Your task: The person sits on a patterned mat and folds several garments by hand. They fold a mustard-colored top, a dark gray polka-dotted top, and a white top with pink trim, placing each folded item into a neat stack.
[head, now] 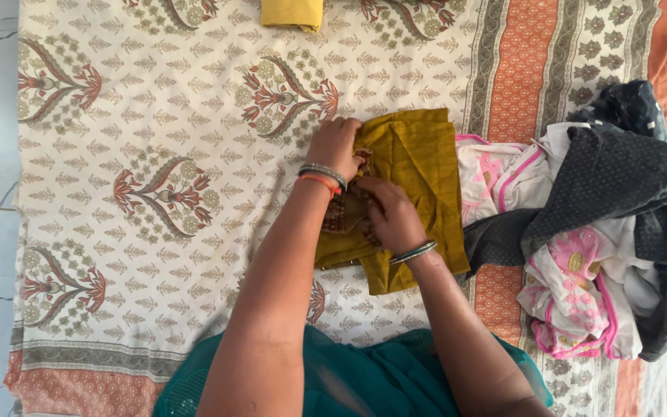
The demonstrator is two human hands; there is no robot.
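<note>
a person's left hand [335, 145] and right hand [392, 216] close their fingers on a mustard-yellow garment [418, 181], half folded on a printed bedsheet [156, 116] beside a heap of unfolded clothes [604, 232]. pressing the edges flat should keep the fold neat.

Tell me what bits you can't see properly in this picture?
- Head view: the mustard garment is partly covered by the left hand and right hand.
- The yellow cloth is cut off by the top edge.
- The pink-and-white clothes lie partly under the dark garment.
</note>
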